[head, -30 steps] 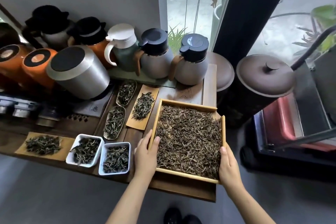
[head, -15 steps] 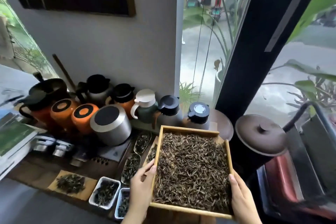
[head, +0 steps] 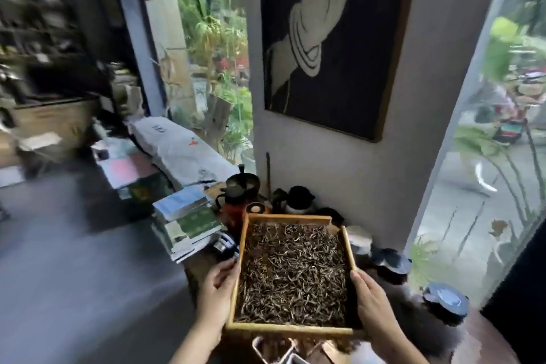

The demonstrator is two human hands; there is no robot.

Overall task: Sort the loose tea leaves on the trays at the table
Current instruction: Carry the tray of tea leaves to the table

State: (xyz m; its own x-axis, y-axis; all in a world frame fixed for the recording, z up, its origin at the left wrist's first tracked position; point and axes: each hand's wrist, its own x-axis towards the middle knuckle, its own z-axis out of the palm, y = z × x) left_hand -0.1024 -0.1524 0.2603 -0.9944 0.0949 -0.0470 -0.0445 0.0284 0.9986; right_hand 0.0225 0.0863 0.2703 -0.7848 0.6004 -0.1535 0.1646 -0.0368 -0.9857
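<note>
A square wooden tray (head: 287, 328) filled with dry brown tea leaves (head: 292, 272) is lifted above the table, low in the middle of the head view. My left hand (head: 217, 295) grips its left side wall, thumb on the rim. My right hand (head: 370, 301) grips the right side wall the same way. The tray hides most of the table beneath it. Just below its near edge peek small white dishes (head: 274, 352), partly cut off by the frame.
Dark kettles and pots (head: 298, 201) stand against the wall behind the tray, an orange canister (head: 255, 210) beside them. Stacked books (head: 189, 221) lie to the left. Dark lidded jugs (head: 444, 301) sit at the right by the window. Grey floor spreads to the left.
Both hands have raised the tray off the table and carried it up and toward me. The view has swung upward and left, so the small tea dishes have dropped nearly out of sight.
</note>
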